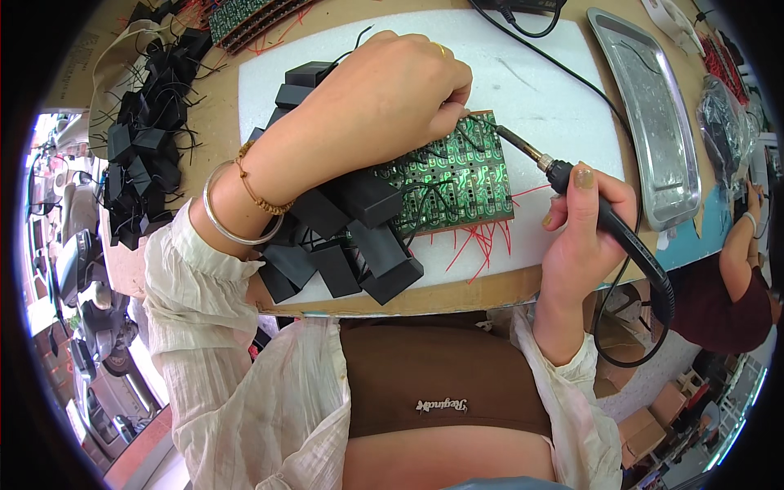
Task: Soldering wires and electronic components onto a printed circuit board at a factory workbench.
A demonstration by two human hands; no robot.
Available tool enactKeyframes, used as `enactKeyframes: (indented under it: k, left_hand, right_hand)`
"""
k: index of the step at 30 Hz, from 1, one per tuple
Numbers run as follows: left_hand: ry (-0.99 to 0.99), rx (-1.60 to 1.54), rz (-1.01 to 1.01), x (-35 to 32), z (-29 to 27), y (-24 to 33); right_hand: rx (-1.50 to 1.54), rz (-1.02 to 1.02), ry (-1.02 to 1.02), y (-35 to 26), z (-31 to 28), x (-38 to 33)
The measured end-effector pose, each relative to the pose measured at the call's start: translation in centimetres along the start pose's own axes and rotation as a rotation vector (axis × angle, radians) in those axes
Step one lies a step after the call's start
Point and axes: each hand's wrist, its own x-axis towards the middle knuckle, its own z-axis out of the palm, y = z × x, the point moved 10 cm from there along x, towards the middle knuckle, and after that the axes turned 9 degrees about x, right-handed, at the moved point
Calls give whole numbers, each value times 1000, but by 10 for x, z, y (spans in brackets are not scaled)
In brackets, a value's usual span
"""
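My right hand (584,220) grips a soldering iron (608,214) by its black handle, its metal tip reaching the upper right corner of a green circuit board panel (457,180). At that same corner my left hand (416,90) is closed in a pinch, with a thin black wire (482,122) showing at its fingertips. Several black boxes (376,196) with black leads lie over the panel's left part, under and around my left forearm. Red wires (482,245) stick out from the panel's near edge. My left arm hides part of the panel and boxes.
A white foam sheet (539,90) lies under the panel. More black boxes (147,163) are heaped at the left. A metal tray (653,139) stands at the right, near the iron's cable (600,335). Stacked boards (253,20) lie far left. Another person (727,294) sits at right.
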Motion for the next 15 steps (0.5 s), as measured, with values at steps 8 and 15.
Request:
enactKeyframes:
  k: [8,15]
  left_hand:
    - [-27,-8,-18,0,2,-2]
    - [-13,-17,-25,-1,3,-3]
  right_hand:
    - [-26,2,-3,0,1,-1]
    - [-43,-50,-16,-2,1,-2]
